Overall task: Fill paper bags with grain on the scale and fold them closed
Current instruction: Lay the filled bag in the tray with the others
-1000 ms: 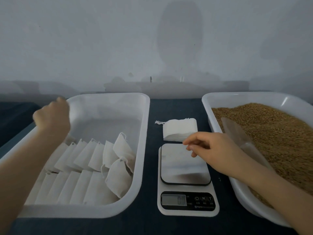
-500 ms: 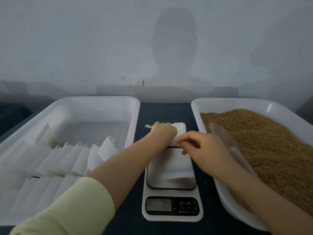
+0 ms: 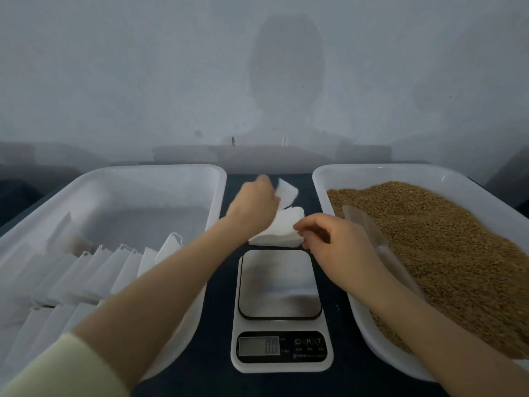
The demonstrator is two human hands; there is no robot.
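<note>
- Our left hand was down on the pile of empty bags a moment ago. Now it is up, and it pinches one bag clear of the pile.
- Our right hand stays at the near corner of the pile. Its fingers are curled and they pinch the edge to keep the pile down. Our two hands are near each other but apart.
- The pile lies on the dark table just behind the scale. The lifted bag is not on the scale yet.
- The grain is in the right tray, and the scoop lies in it. The filled bags stand in rows in the left tray.
- A second bag could stick to the first and come up too, because the bags are thin and packed tight.
- The bag could slip out, because we hold it by a small pinch.
- The bag looks light and floppy, so it could tip over on the scale and spill grain.
</note>
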